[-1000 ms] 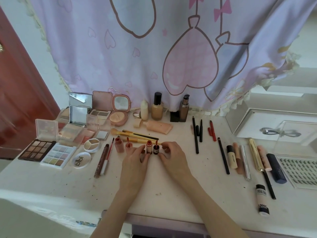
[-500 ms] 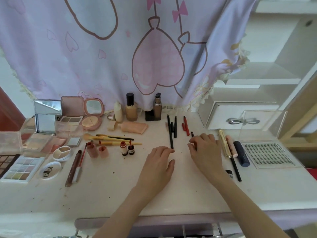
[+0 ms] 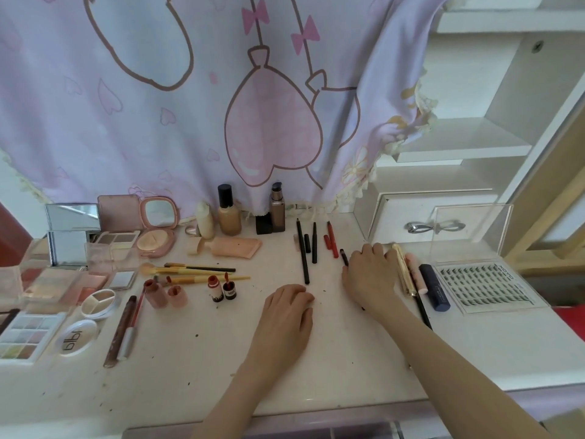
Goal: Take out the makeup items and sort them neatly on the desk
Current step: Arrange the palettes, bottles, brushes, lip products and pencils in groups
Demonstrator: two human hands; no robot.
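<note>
Makeup lies in groups on the white desk (image 3: 190,359). Eyeshadow palettes (image 3: 28,337) and compacts (image 3: 155,240) sit at the left, with brushes (image 3: 196,270) and two small red bottles (image 3: 221,289) toward the middle. Black pencils (image 3: 303,251) and a red pencil (image 3: 331,239) lie at the centre back. My left hand (image 3: 285,315) rests palm down on bare desk, holding nothing. My right hand (image 3: 370,274) lies palm down over tubes beside a gold tube (image 3: 403,270), a pink tube (image 3: 416,274) and a navy tube (image 3: 435,286). The tubes under it are hidden.
Foundation bottles (image 3: 229,217) stand at the back under a pink curtain (image 3: 190,106). A false-lash tray (image 3: 481,286) with its clear lid up lies at the far right. Behind it is a white drawer (image 3: 395,217) with a bow handle. The desk's front edge is near my forearms.
Both hands left the small red bottles and moved right. The left hand has settled on bare desk and the right hand onto the tubes. The view has swung right.
</note>
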